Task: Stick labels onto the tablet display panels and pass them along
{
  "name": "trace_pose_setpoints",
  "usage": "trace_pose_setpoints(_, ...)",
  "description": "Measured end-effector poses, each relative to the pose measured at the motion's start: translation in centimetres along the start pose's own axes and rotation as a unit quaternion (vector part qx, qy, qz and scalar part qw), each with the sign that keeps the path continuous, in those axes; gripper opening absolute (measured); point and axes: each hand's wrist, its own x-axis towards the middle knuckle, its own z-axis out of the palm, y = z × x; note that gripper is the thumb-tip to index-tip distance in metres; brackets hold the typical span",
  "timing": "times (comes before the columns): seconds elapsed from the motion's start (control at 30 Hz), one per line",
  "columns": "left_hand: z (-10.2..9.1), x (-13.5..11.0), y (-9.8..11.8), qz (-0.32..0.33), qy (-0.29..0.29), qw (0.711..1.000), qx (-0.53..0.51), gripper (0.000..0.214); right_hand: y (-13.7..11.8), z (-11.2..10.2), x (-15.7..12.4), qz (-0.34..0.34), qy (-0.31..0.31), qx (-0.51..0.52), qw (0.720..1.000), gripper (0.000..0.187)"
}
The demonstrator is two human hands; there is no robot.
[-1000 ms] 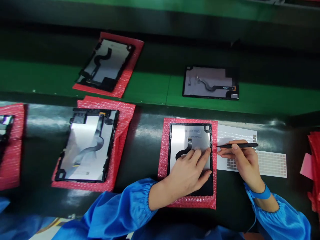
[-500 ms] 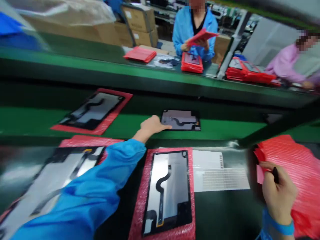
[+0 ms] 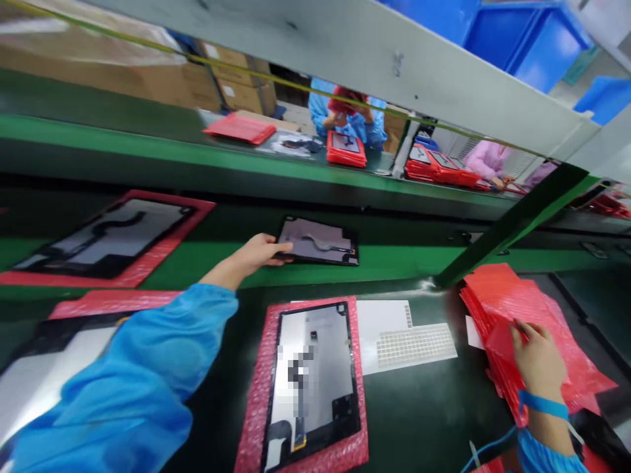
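Note:
My left hand (image 3: 259, 255) reaches out to the green belt and grips the near left edge of a bare tablet panel (image 3: 319, 240), which tilts up off the belt. My right hand (image 3: 538, 362) rests on a stack of red bubble-wrap sheets (image 3: 517, 315) at the right, fingers curled on the top sheet with a thin dark tool between them. In front of me another tablet panel (image 3: 315, 378) lies on a red bubble-wrap sheet (image 3: 259, 401). A white sticker sheet (image 3: 401, 335) lies beside it.
More panels on red wrap lie at the left, one on the belt (image 3: 106, 236), one near me (image 3: 49, 355). A green post (image 3: 513, 226) slants across the right. Beyond the belt, people in blue (image 3: 348, 121) and pink (image 3: 486, 161) work at red stacks. Blue bins (image 3: 522, 39) sit overhead.
My view has tipped upward. The left hand went from touching the far panel to gripping and lifting its edge. The right hand moved onto the red stack.

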Motion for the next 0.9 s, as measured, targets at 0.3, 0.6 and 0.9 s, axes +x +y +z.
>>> trace_pose_setpoints(0.3,-5.3,0.1,3.0,0.059,0.067,0.992,-0.085,0.016,-17.8,-4.0,-13.6,-0.361,-0.045,0.210,0.908,0.042)
trace_pose_setpoints(0.6,-8.4,-5.3,4.3,0.183,0.025,0.979,-0.087,0.033,-29.8,-4.7,-22.5,-0.450,-0.305,0.140,0.827,0.039)
trace_pose_setpoints(0.9,-5.2,-7.1,-0.2,0.134,-0.170,0.971,0.104,0.048,-20.7,-8.5,-16.6,-0.417,-0.531,0.417,0.609,0.017)
